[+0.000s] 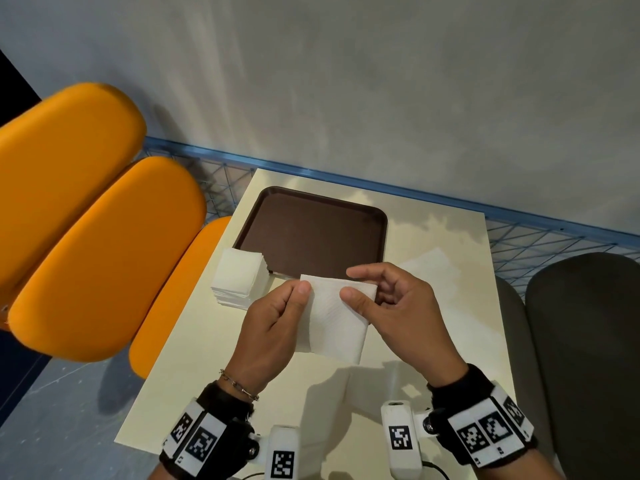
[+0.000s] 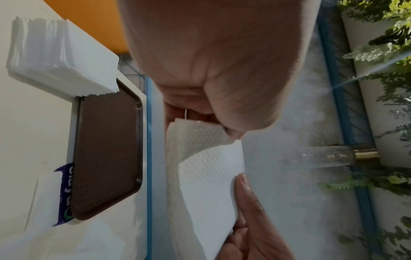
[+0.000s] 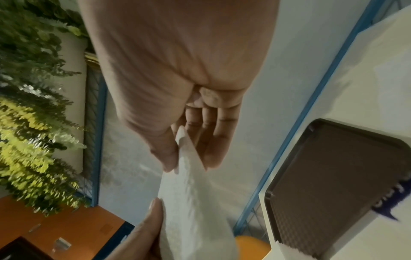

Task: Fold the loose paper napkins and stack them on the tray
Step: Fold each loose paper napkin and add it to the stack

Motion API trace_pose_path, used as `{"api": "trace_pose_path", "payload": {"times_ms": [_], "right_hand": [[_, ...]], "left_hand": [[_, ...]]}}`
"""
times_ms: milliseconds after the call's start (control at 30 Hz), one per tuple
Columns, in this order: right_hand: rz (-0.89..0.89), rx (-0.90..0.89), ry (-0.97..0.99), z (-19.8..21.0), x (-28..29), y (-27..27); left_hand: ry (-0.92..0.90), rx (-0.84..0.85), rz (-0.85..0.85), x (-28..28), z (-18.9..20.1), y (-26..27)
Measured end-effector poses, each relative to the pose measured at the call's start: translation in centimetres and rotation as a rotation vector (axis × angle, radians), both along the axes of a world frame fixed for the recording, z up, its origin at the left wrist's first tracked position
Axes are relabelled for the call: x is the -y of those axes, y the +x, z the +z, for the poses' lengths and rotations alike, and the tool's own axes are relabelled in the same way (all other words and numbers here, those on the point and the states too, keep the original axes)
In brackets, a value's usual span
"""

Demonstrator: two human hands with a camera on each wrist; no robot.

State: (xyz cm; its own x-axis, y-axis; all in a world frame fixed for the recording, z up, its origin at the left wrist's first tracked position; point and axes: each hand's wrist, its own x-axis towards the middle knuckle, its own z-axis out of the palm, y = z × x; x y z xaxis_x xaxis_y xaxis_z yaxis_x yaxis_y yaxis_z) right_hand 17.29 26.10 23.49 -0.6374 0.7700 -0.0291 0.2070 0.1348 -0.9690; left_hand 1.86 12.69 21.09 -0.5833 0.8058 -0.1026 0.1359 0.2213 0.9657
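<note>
Cream bench [image 1: 214, 386] carries all task items; orange padded seats [image 1: 104, 258] stand to its left, a dark seat [image 1: 585, 341] to its right.

Brown tray [image 1: 311, 233] lies flat at the far part of the bench, no napkins on it.

Stack of napkins [image 1: 239, 275]: white, on the bench just beside the tray's near-left corner, one corner overlapping the tray rim.

A white wrapper with blue print [image 2: 65, 193] lies flat to the right of the tray, touching its edge.

Held napkin [image 1: 334, 317]: one white embossed sheet, partly folded, lifted above the bench in front of the tray, between the two hands.

Left hand [image 1: 273, 327]: fingers curled, thumb and forefinger pinch the napkin's left upper edge.

Right hand [image 1: 398, 306]: thumb pressed on the napkin's right upper part, fingers [image 3: 213, 133] behind the sheet, gripping it.
</note>
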Motion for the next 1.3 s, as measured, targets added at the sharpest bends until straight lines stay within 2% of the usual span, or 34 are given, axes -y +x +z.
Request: {"api": "trace_pose_path", "payload": {"times_ms": [200,367,533,700,867,1167,1300], "right_hand": [[-0.075,-0.147,-0.288,-0.4,-0.9,-0.4],[-0.089,-0.09,-0.353,-1.5,-1.4,-1.2],[0.131,0.043,-0.496,-3.1,-0.4,-2.7],[0.127,0.146,-0.466,-5.1,1.3,-5.4],[0.349,0.295,-0.501,-6.7,2.8,-7.7],[0.464,0.426,-0.483,-8.3,3.8,-12.1],[0.475,0.492,-0.419,-9.4,3.3,-13.9]], "left_hand": [[-0.003,0.09,0.006,0.4,-0.5,-0.7],[-0.02,0.051,0.034,0.6,-1.7,-1.2],[-0.03,-0.018,0.048,1.6,-3.0,-2.5],[-0.027,0.004,0.179,2.8,-4.9,-4.4],[-0.035,0.065,0.305,4.0,-6.6,-6.9],[-0.051,0.008,0.34,5.3,-9.6,-11.5],[-0.049,-0.068,0.255,5.9,-10.6,-13.6]]}}
